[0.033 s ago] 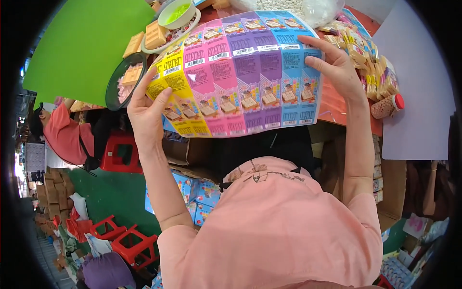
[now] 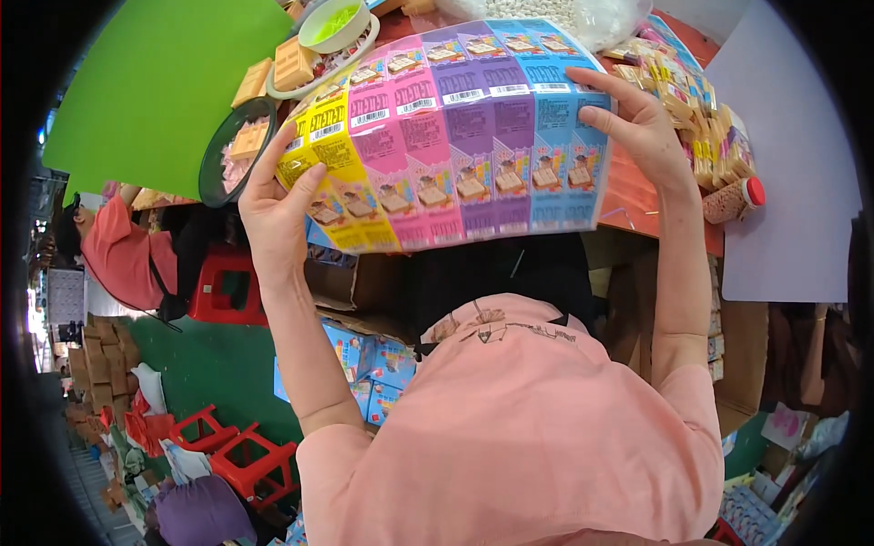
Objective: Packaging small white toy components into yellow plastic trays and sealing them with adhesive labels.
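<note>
Left hand (image 2: pixel 273 205): thumb and forefinger parted, left edge of sheet (image 2: pixel 455 136) gripped. Right hand (image 2: pixel 648 132): likewise, right edge gripped. Sheet: multicoloured, bowed, raised over the near edge of the red table (image 2: pixel 628 196). Beyond, through my remote view, I list: jar (image 2: pixel 726 202), red-lidded, right; black bowl (image 2: pixel 209 175), left; packs (image 2: pixel 719 146), heaped, farther right; white bowl (image 2: pixel 340 42), green contents, far left.

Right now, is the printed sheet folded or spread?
Spread, slightly curved: the printed sheet spans from left hand to right hand, its yellow, pink, purple and blue columns all showing.
</note>
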### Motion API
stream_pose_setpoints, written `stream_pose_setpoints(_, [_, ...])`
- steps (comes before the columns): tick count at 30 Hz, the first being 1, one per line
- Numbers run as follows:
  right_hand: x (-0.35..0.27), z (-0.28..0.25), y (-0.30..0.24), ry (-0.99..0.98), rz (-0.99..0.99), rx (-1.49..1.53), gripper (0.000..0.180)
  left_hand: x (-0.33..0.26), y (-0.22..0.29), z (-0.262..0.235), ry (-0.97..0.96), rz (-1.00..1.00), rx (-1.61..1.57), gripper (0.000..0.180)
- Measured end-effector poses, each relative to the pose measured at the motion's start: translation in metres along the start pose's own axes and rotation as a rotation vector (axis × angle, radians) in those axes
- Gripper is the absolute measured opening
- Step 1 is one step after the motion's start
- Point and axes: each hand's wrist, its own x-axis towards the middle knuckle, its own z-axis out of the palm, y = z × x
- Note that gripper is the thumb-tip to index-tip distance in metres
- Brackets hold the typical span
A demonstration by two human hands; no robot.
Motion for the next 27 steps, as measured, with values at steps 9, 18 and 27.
stream_pose_setpoints(9, [-0.017,-0.015,-0.006,0.206,-0.286,-0.34,0.017,-0.013,0.021,0.006,0.054,0.304,0.664,0.02])
stream_pose_setpoints(18, [-0.007,0.044,-0.052,0.145,-0.73,-1.01,0.019,-0.013,0.049,0.04,-0.071,0.427,0.502,0.013])
stream_pose_setpoints(27, [0.003,0.106,-0.079,-0.096,-0.69,-0.653,0.017,-0.027,0.066,0.047,-0.08,0.308,0.238,0.012])
